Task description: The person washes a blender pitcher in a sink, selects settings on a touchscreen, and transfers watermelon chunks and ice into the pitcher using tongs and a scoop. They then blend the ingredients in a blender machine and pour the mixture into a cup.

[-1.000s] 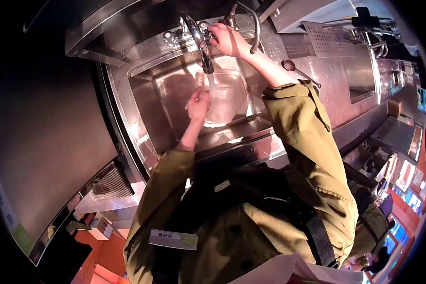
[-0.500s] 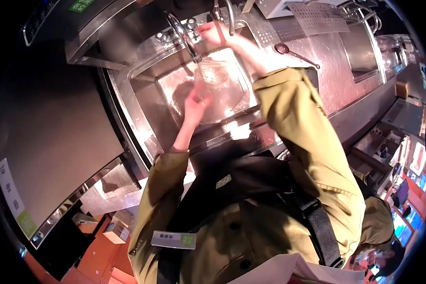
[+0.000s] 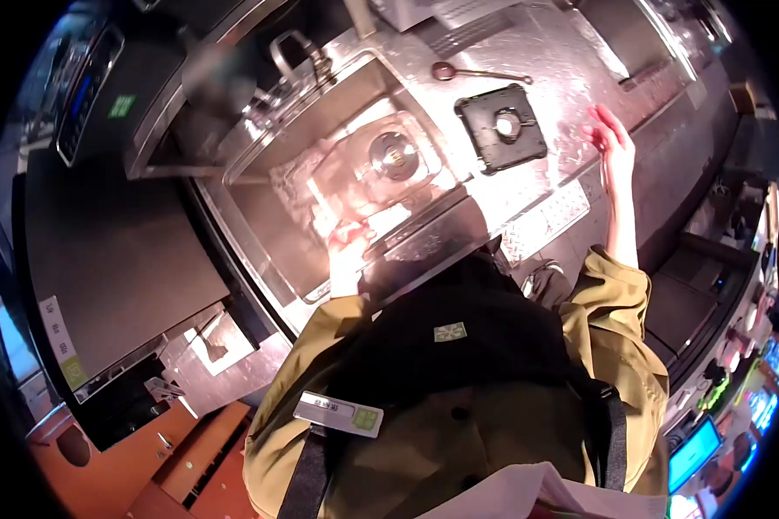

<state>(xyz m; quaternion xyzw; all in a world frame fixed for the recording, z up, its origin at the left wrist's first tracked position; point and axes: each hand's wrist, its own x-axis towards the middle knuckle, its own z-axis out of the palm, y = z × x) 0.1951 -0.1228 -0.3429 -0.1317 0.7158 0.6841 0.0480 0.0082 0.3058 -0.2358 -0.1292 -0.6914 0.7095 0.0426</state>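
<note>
My left hand (image 3: 348, 246) is low in the metal sink (image 3: 290, 268), near its front wall, with its fingers curled. Glare hides what they hold; a see-through, pale shape (image 3: 346, 164) spreads across the sink floor just beyond them. The round drain (image 3: 394, 156) shows beyond that hand. Off to the right, my right hand (image 3: 614, 143) is raised over the counter's front edge, its fingers loosely apart with nothing in them. Nearest to it on the counter is a black square tray-like piece (image 3: 485, 143) with a round, shiny centre.
A long-handled brown scoop (image 3: 444, 72) lies on the wet metal counter behind the black piece. The faucet (image 3: 286, 56) stands at the sink's back. A large dark appliance top (image 3: 112, 251) borders the sink on the left. A rectangular opening (image 3: 627, 43) is at the far right.
My right hand has left the faucet handles and swung right, past the counter's front edge. My left hand stays in the sink, closer to its front. The view has turned rightward.
</note>
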